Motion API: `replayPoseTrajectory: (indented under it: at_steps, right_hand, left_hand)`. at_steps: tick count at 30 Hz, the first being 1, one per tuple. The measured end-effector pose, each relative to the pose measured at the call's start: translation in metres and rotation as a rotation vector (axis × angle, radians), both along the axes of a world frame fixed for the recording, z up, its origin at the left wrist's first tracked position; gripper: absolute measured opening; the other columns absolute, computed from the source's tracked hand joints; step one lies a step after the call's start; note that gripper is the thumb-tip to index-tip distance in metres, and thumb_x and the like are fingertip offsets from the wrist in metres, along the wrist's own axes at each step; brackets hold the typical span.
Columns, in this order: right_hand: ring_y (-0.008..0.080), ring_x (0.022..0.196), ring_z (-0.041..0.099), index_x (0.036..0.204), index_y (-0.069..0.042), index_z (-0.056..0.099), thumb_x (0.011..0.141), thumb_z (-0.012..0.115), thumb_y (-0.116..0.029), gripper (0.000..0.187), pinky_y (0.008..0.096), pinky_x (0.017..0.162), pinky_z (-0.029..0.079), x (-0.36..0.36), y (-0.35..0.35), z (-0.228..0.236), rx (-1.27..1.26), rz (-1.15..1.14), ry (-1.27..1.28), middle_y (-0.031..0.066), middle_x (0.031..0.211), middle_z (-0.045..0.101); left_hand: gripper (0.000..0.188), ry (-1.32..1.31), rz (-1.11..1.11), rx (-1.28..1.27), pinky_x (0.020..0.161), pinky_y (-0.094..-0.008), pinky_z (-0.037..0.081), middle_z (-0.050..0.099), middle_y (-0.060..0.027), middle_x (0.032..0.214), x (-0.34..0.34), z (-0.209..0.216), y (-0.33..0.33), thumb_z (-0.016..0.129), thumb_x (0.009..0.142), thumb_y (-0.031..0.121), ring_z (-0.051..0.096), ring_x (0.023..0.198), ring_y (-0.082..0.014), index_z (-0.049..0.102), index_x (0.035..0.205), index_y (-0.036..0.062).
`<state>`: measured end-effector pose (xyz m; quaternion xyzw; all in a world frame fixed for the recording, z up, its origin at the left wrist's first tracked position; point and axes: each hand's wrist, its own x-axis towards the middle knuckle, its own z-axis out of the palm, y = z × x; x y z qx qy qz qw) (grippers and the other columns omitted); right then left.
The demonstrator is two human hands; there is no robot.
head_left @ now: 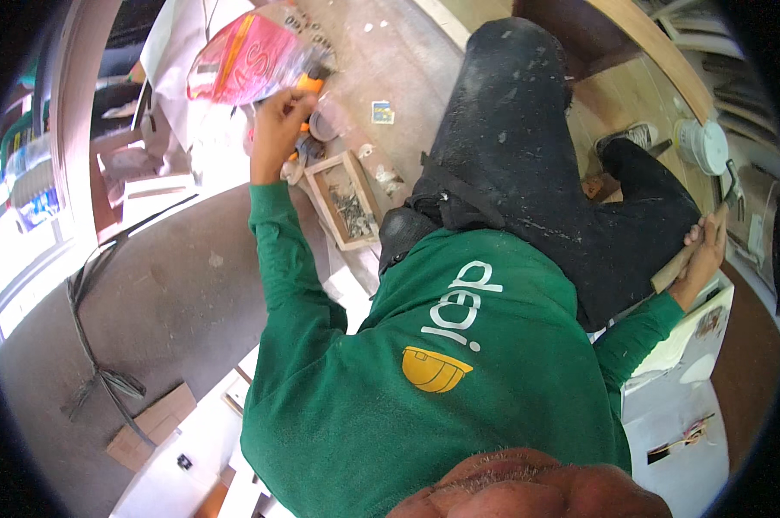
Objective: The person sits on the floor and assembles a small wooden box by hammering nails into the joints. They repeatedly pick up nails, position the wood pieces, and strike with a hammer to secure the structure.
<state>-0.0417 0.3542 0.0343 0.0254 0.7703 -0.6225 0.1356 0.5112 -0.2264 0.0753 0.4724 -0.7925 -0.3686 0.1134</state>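
My left hand is raised over the work surface at the upper left, its fingers curled together. Whatever they pinch, if anything, is too small to make out. Just beyond the fingertips lies an orange object, its kind unclear. Close to that hand are a round grey container and an open wooden box with loose nails or screws inside. At the far right, my right hand wraps around the wooden handle of a hammer, its metal head pointing away beside my leg.
A pink plastic bag lies at the upper left, with small dark rings beside it. A small yellow-and-blue packet rests on the surface. A white bucket stands at right. Dark cord hangs over the brown panel.
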Motion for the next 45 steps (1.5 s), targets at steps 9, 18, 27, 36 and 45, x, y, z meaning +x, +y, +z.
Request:
replayPoseTrajectory:
  at_steps: [9, 18, 27, 36, 45]
  right_hand:
    - [0.0135, 0.072, 0.06, 0.138, 0.002, 0.064, 0.111, 0.069, -0.015, 0.032, 0.0291, 0.059, 0.048, -0.006, -0.041, 0.013, 0.062, 0.1, 0.046, 0.0078, 0.097, 0.066]
    - [0.0136, 0.074, 0.06, 0.138, 0.002, 0.063, 0.112, 0.068, -0.013, 0.031, 0.0276, 0.061, 0.047, -0.018, -0.026, -0.007, 0.037, 0.103, -0.015, 0.0079, 0.102, 0.068]
    - [0.0137, 0.075, 0.059, 0.139, 0.005, 0.061, 0.112, 0.067, -0.013, 0.033, 0.0271, 0.061, 0.046, -0.016, -0.001, -0.01, -0.047, 0.008, -0.041, 0.01, 0.101, 0.067]
    - [0.0142, 0.079, 0.057, 0.145, 0.004, 0.059, 0.112, 0.067, -0.015, 0.038, 0.0296, 0.066, 0.045, -0.037, 0.023, -0.026, -0.026, 0.141, -0.07, 0.0103, 0.104, 0.065]
    - [0.0135, 0.081, 0.056, 0.165, 0.001, 0.048, 0.113, 0.066, -0.016, 0.058, 0.0286, 0.067, 0.045, -0.037, 0.023, -0.026, -0.002, 0.103, -0.074, 0.0077, 0.105, 0.064]
  left_hand:
    - [0.018, -0.469, -0.008, 0.009, 0.086, -0.0449, 0.058, 0.075, -0.0163, 0.104, 0.101, -0.051, 0.134, 0.078, 0.096, 0.017, 0.073, 0.094, -0.0352, 0.083, 0.108, 0.0055]
    - [0.013, -0.449, -0.006, -0.249, 0.083, -0.0449, 0.058, 0.067, -0.0113, 0.099, 0.102, -0.052, 0.152, 0.078, 0.099, 0.016, 0.071, 0.092, -0.0339, 0.083, 0.108, 0.0092]
    - [0.012, -0.549, -0.151, -0.266, 0.082, -0.0465, 0.058, 0.068, -0.0108, 0.102, 0.104, -0.058, 0.139, 0.076, 0.097, 0.015, 0.071, 0.095, -0.035, 0.082, 0.106, 0.0102]
    - [0.013, -0.576, -0.128, -0.186, 0.084, -0.047, 0.059, 0.067, -0.011, 0.106, 0.111, -0.066, 0.164, 0.077, 0.096, 0.017, 0.071, 0.099, -0.0362, 0.082, 0.106, 0.0104]
    - [0.015, -0.564, -0.046, -0.251, 0.083, -0.0476, 0.059, 0.068, -0.0108, 0.11, 0.098, -0.074, 0.176, 0.077, 0.098, 0.018, 0.072, 0.098, -0.0363, 0.081, 0.111, 0.0116]
